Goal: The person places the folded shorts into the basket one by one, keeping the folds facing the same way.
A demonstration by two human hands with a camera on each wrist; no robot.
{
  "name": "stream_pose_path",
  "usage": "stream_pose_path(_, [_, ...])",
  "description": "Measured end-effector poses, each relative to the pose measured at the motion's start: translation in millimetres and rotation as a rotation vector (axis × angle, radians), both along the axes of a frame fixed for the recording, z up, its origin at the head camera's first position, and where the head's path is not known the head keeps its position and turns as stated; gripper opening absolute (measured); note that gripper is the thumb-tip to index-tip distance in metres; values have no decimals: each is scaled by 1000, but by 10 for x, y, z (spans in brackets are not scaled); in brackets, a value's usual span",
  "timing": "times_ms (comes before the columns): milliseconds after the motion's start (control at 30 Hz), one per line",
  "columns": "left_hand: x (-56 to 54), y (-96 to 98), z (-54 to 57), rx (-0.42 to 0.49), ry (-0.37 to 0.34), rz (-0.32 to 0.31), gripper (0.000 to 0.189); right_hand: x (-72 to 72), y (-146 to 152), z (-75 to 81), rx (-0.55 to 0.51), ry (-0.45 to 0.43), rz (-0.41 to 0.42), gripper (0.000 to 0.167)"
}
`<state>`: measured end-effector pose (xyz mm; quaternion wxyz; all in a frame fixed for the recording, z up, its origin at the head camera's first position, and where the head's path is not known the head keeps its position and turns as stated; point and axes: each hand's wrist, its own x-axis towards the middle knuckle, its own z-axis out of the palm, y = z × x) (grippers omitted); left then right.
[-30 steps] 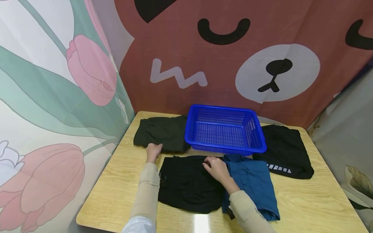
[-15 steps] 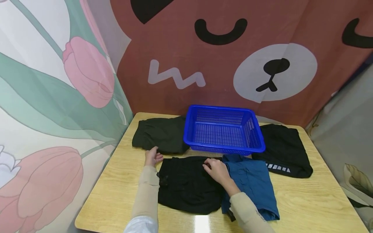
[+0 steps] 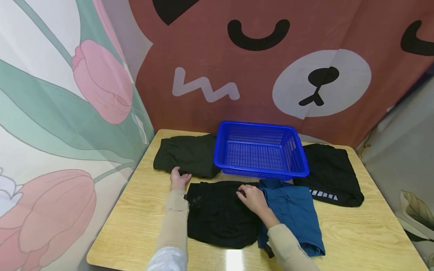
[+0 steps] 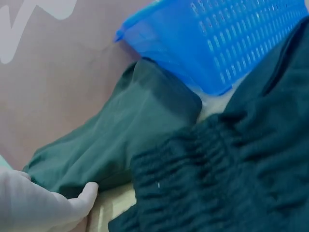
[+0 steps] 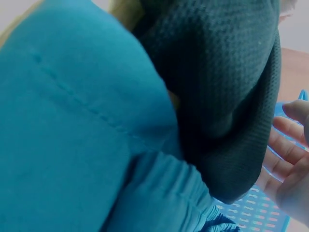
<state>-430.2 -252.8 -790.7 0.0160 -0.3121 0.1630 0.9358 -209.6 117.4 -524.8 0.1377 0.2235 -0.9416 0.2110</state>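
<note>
My left hand [image 3: 179,180] is at the lower edge of a folded dark green garment [image 3: 190,154]. In the left wrist view the thumb of this hand [image 4: 43,205] stretches along the green cloth [image 4: 120,130]. Folded black pants [image 3: 220,216] with a gathered elastic waist lie in front. Over their upper right corner rests my right hand [image 3: 252,197], its fingers [image 5: 285,145] loosely bent with nothing gripped in the right wrist view. A folded blue garment [image 3: 293,218] lies partly beneath the right forearm, its gathered band [image 5: 164,193] showing close up.
Behind the clothes stands a blue plastic basket [image 3: 259,175] with nothing inside. A folded black garment with white stripes [image 3: 333,175] lies to its right. All of it is on a wooden table [image 3: 366,233], with printed cloth hangings [image 3: 203,45] behind and left.
My left hand drew back slightly from the green garment's edge, then moved a little forward to it again, fingers spreading. The right hand stays in place.
</note>
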Motion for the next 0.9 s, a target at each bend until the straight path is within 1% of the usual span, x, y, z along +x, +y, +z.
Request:
stream_pose_path(67, [52,76,179,-2,9,30,96,-2,4,-6,-1,1,-5,7])
stream_pose_path(167, [229,182,530,55,50,58,92,-2,8,-10,-5,-5,-11,7])
stream_pose_path(233, [324,225,686,122,83,77,91,-2,11,-10,-3,-10,-13,7])
stream_pose_path(267, [362,241,752,167,88,87,89,-2,12,-10,-1,-12,-12,7])
stream_pose_path(300, [366,242,754,210,107,86,89,-3,13,-8,-1,-14,-12,7])
stream_pose_path(333, [360,239,745,227,120,85,91,-4,14,-7,0,-15,-12,7])
stream_pose_path(367, [330,228,697,236,129,80,92,-6,16,-5,2,-16,-13,7])
stream_pose_path(400, [301,213,654,257,115,79,90,-7,17,-2,2,-17,-13,7])
stream_pose_path(433, [257,195,592,254,106,69,92,-7,21,-1,5,-17,-14,8])
stream_pose_path(500, [187,147,460,228,97,38,97,-6,27,2,6,-19,-17,8])
stream_pose_path(567, [133,105,360,196,52,18,95,-5,33,6,8,-23,-20,8])
stream_pose_path(600, [111,95,344,174,20,8,93,-3,35,8,8,-26,-21,8])
stream_pose_path(633, [102,86,336,143,7,-4,93,-2,37,8,8,-30,-22,8])
stream_pose_path(667, [121,95,381,106,-11,-16,90,-1,37,10,7,-34,-22,8])
stream_pose_path(700, [151,117,467,84,-25,-24,87,-2,39,9,9,-36,-21,8])
stream_pose_path(733, [218,166,626,72,-41,-16,85,-2,38,8,9,-36,-21,8])
stream_pose_path(767, [301,213,803,68,-33,-21,80,-4,38,4,10,-35,-20,8])
stream_pose_path(800, [431,294,1071,76,-33,-10,79,-5,37,2,11,-32,-18,8])
stream_pose_path(867, [760,489,1695,82,-27,25,75,-5,34,-7,4,-27,-12,7])
stream_pose_path(900, [892,572,1950,104,-23,52,75,-3,32,-9,-1,-25,-9,7])
